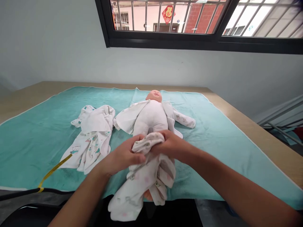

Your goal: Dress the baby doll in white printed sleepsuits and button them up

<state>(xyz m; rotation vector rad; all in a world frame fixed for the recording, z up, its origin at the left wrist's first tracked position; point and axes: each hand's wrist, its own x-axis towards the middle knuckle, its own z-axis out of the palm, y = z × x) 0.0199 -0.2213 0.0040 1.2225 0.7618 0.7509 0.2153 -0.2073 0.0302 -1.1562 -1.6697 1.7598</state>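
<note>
A pair of white patterned baby pants point(139, 186) is bunched between my two hands, over the lower legs of a baby doll. My left hand point(130, 153) grips the gathered cloth from the left, thumb on top. From the right, my right hand point(168, 143) is closed on the same bunched edge, its fingers partly hidden in the folds. The doll point(151, 116) lies on its back, head away from me, in an unfastened white baby jacket point(131, 118) spread to both sides. One doll foot point(148, 195) shows below the cloth.
More white printed baby clothes point(94, 132) lie left of the doll. A teal blanket point(208, 151) covers much of the wooden table point(236, 119). A black cable with a yellow tie point(40, 189) crosses the near left edge. Behind are a wall and a barred window point(163, 39).
</note>
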